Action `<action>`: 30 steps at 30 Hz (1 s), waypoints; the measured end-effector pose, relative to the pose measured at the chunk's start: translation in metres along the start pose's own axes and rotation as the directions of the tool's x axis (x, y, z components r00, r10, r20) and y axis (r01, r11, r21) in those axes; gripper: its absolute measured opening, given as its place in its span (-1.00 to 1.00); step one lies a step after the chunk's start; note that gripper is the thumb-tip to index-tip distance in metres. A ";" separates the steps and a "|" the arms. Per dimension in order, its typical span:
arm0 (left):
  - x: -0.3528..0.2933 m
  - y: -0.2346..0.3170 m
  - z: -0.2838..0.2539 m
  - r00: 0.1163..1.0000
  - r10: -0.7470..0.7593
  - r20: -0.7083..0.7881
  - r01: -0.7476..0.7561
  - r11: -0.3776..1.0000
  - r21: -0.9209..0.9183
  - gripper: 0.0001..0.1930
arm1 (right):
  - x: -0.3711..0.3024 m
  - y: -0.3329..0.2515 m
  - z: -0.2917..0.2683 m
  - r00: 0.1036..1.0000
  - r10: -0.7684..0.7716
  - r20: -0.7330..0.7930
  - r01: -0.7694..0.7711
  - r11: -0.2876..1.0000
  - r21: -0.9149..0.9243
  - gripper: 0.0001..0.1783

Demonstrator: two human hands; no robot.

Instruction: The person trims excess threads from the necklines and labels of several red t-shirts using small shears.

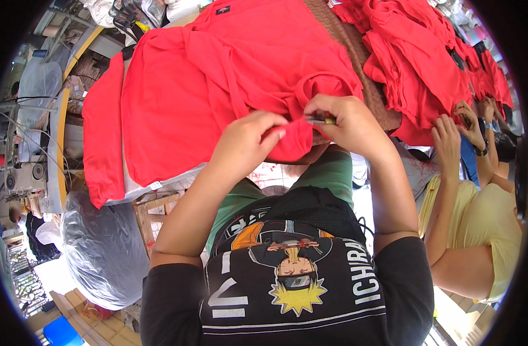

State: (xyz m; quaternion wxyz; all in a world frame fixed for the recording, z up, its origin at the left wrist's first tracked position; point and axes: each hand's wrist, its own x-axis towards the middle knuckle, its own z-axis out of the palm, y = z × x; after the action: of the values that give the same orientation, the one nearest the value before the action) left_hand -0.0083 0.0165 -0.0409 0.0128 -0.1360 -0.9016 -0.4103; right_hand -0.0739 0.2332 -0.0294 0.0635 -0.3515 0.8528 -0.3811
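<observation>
A red garment (pixel 177 98), a long-sleeved top by its look, lies spread and bunched over the table in front of me. My left hand (pixel 248 137) pinches a piece of its cloth between thumb and fingers at the near edge. In my right hand (pixel 349 124) is a small metal tool that looks like thread snips (pixel 321 120), mostly covered by the fingers. Its tip points left, toward the cloth stretched between my hands. A fold of the garment hangs over the table edge below the right hand.
More red garments (pixel 408 57) are heaped at the right, where co-workers' hands (pixel 448 138) handle them. A folded red piece (pixel 105 132) hangs off the left end. A large plastic-wrapped bundle (pixel 99 254) and a wooden stool (pixel 151 213) stand at the lower left.
</observation>
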 end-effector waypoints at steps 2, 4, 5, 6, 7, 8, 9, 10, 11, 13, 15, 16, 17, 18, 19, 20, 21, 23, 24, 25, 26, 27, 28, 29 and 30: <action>-0.003 0.013 -0.011 0.956 0.208 -0.206 -0.196 0.977 0.079 -0.79 | -0.003 -0.014 -0.002 0.983 -0.046 -0.178 0.061 0.995 0.079 -0.68; -0.010 0.033 -0.024 0.827 0.411 -0.383 -0.360 0.911 0.202 -0.74 | -0.002 -0.026 -0.005 0.957 -0.091 -0.276 0.134 0.981 0.142 -0.69; -0.014 0.038 -0.025 0.841 0.369 -0.396 -0.342 0.929 0.141 -0.67 | -0.001 -0.030 -0.005 0.951 -0.114 -0.287 0.168 0.971 0.170 -0.69; -0.012 0.038 -0.028 0.866 0.322 -0.383 -0.276 0.946 0.173 -0.67 | -0.001 -0.034 -0.007 0.943 -0.142 -0.302 0.206 0.960 0.191 -0.69; -0.009 0.035 -0.029 0.887 0.273 -0.372 -0.208 0.957 0.204 -0.67 | -0.002 -0.034 -0.006 0.940 -0.131 -0.316 0.198 0.961 0.190 -0.69; -0.008 0.033 -0.031 0.905 0.221 -0.362 -0.140 0.962 0.235 -0.67 | -0.003 -0.031 -0.003 0.936 -0.120 -0.330 0.190 0.963 0.190 -0.68; -0.009 0.031 -0.029 0.893 0.232 -0.386 -0.150 0.962 0.230 -0.67 | -0.003 -0.029 0.000 0.934 -0.107 -0.341 0.182 0.964 0.195 -0.68; -0.011 0.030 -0.027 0.880 0.242 -0.409 -0.160 0.961 0.225 -0.66 | -0.001 -0.030 0.001 0.927 -0.115 -0.357 0.200 0.957 0.211 -0.68; -0.012 0.030 -0.026 0.866 0.253 -0.431 -0.171 0.961 0.219 -0.66 | 0.001 -0.031 0.002 0.920 -0.121 -0.374 0.217 0.950 0.226 -0.67; -0.015 0.031 -0.023 0.846 0.328 -0.421 -0.233 0.937 0.262 -0.67 | 0.002 -0.033 0.006 0.903 -0.111 -0.416 0.217 0.952 0.216 -0.65; -0.020 0.036 -0.015 0.851 0.340 -0.401 -0.292 0.940 0.178 -0.71 | 0.003 -0.037 0.010 0.850 -0.129 -0.512 0.263 0.944 0.199 -0.65; -0.021 0.042 -0.005 0.865 0.320 -0.385 -0.317 0.945 0.073 -0.74 | 0.004 -0.038 0.011 0.817 -0.143 -0.559 0.291 0.939 0.185 -0.65; -0.021 0.046 0.000 0.880 0.303 -0.367 -0.338 0.941 -0.033 -0.76 | 0.004 -0.039 0.012 0.808 -0.147 -0.571 0.309 0.930 0.198 -0.65; -0.019 0.046 -0.003 0.943 0.151 -0.298 -0.210 0.962 -0.177 -0.82 | 0.003 -0.040 0.012 0.797 -0.147 -0.586 0.323 0.923 0.207 -0.66; -0.019 0.045 -0.007 0.979 0.002 -0.205 -0.066 0.949 -0.307 -0.86 | 0.001 -0.040 0.012 0.786 -0.148 -0.601 0.338 0.916 0.216 -0.66; -0.018 0.044 -0.011 0.987 -0.136 -0.091 0.086 0.904 -0.418 -0.86 | 0.001 -0.040 0.011 0.782 -0.184 -0.595 0.362 0.912 0.193 -0.66; -0.011 0.030 -0.010 0.971 -0.234 -0.060 0.182 0.872 -0.454 -0.70 | 0.001 -0.042 0.012 0.780 -0.223 -0.584 0.391 0.904 0.176 -0.66; 0.004 0.005 -0.016 0.982 -0.068 0.176 0.148 0.855 -0.498 -0.66 | -0.001 -0.043 0.011 0.804 -0.271 -0.529 0.394 0.910 0.133 -0.68; 0.009 0.003 -0.019 0.957 0.027 0.288 0.133 0.843 -0.522 -0.64 | -0.001 -0.044 0.012 0.812 -0.274 -0.515 0.410 0.896 0.170 -0.69; 0.010 0.009 -0.020 0.917 -0.051 0.395 0.280 0.788 -0.549 -0.68 | 0.000 -0.046 0.013 0.819 -0.277 -0.502 0.425 0.881 0.207 -0.69; 0.012 0.010 -0.020 0.904 0.018 0.427 0.266 0.759 -0.595 -0.69 | 0.000 -0.047 0.013 0.826 -0.281 -0.488 0.438 0.865 0.243 -0.70; 0.015 0.011 -0.020 0.885 0.090 0.457 0.255 0.726 -0.638 -0.69 | -0.001 -0.050 0.012 0.835 -0.272 -0.478 0.426 0.870 0.249 -0.72; 0.017 0.012 -0.021 0.862 0.163 0.480 0.248 0.691 -0.679 -0.69 | 0.000 -0.048 0.011 0.824 -0.270 -0.499 0.429 0.872 0.236 -0.71; 0.015 0.013 -0.026 0.863 0.103 0.495 0.320 0.647 -0.692 -0.72 | 0.001 -0.046 0.012 0.811 -0.268 -0.520 0.432 0.873 0.224 -0.71; 0.014 0.015 -0.027 0.884 0.066 0.463 0.334 0.604 -0.724 -0.74 | 0.001 -0.043 0.013 0.801 -0.263 -0.538 0.432 0.876 0.214 -0.71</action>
State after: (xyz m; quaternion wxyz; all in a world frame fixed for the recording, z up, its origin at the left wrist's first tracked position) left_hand -0.0203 0.0095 -0.0099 -0.2859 -0.1471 -0.6145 -0.7204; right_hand -0.0463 0.2049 -0.0083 -0.1711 -0.3794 0.6846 -0.5985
